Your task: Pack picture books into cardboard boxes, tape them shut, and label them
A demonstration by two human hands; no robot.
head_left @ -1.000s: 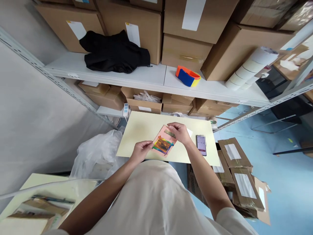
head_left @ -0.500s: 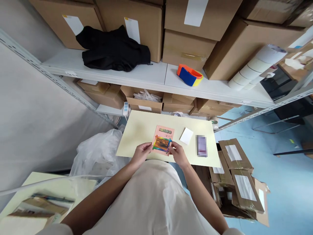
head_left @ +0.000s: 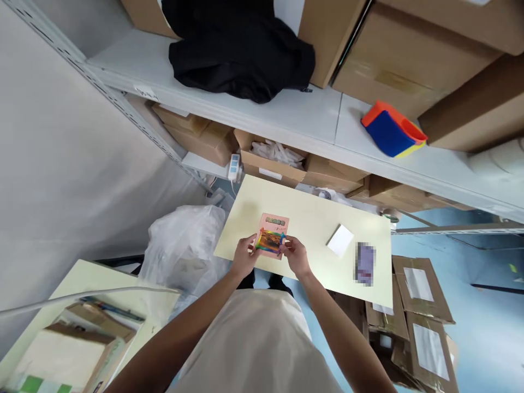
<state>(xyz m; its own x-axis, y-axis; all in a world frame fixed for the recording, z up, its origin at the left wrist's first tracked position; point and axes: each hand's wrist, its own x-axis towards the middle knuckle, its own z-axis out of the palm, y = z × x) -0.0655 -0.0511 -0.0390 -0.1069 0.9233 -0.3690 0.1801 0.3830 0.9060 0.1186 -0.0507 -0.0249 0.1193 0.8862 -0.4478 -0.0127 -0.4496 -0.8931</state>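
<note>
A thin pink booklet [head_left: 273,222], with lettering along its top and a picture in a rainbow-coloured frame below, is held up over the cream table [head_left: 311,214]. My left hand [head_left: 245,256] pinches its left edge. At the opposite edge, my right hand [head_left: 297,257] grips the booklet between thumb and fingers. Whether it is a booklet or a single card, I cannot tell. To the right on the table lie a small white pad or box [head_left: 340,240] and a blurred-out purple rectangular thing [head_left: 365,264].
Behind the table a grey shelf [head_left: 311,123] carries cartons, black clothing [head_left: 245,60] and an orange, blue and yellow band [head_left: 393,131]. Flattened cardboard boxes [head_left: 426,322] are stacked at right. Clear plastic bags [head_left: 182,240] and a second table [head_left: 65,278] with an open box stand at left.
The view has turned and shifted, so the table and shelf appear tilted and the shelf things sit further right. Both hands still hold the booklet, now with more space between it and my body.
</note>
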